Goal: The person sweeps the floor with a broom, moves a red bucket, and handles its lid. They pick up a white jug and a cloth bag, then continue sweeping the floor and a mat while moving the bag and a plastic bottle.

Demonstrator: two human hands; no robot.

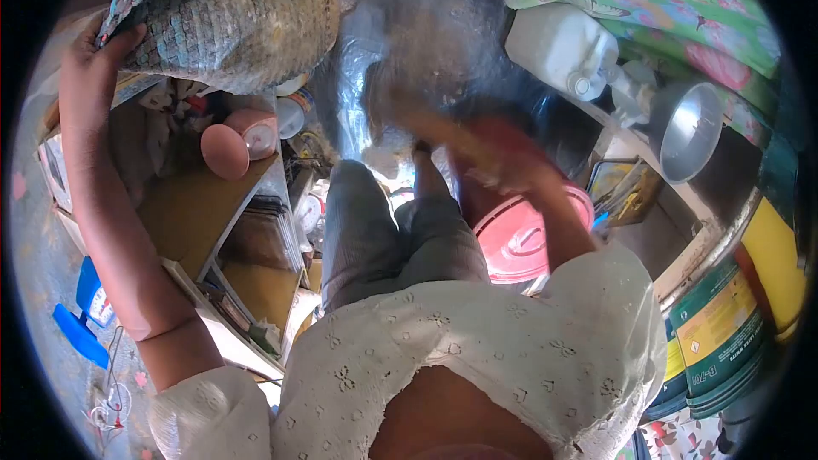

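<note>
My left hand [104, 49] is raised at the upper left, its fingers closed on the edge of a woven basket [247, 21] near a braided teal strip. The basket is tilted over the shelf unit. My right hand [503, 166] reaches forward over a pink lidded bucket [524, 243] and is smeared by motion. A dark red blurred shape lies beside it. I cannot make out the fingers or whether they hold anything.
At left, a wooden shelf unit [192, 204] carries a pink kitchen scale [254, 135]. A white jerrycan [554, 47] and a grey funnel-shaped vessel [686, 136] stand at upper right. Green paint buckets [720, 341] are at lower right. Floral cloth [682, 0] hangs above.
</note>
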